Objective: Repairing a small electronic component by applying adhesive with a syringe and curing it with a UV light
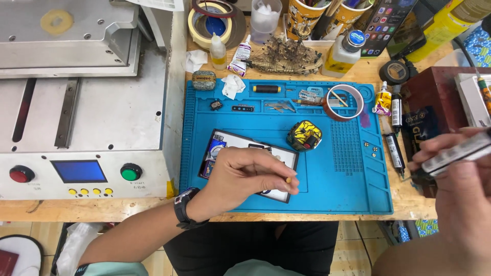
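Cluttered wooden table [123, 208] carrying a blue mat [348, 168]: left hand [250, 176] is pressing the opened phone [225, 145] at mat centre, pinching a thin stick [289, 179]; fragile, grip its edges. Right hand [452, 174], right of the mat, is gripping what looks like a flat metal tool [458, 153].

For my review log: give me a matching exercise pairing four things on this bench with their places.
Things:
1. left hand
2. right hand
3. tape ring
4. green button

Places:
A. front of the grey machine
B. upper right of the blue mat
C. over the opened phone
D. right edge of the view, holding a slim tool

Pairs: 1-C, 2-D, 3-B, 4-A
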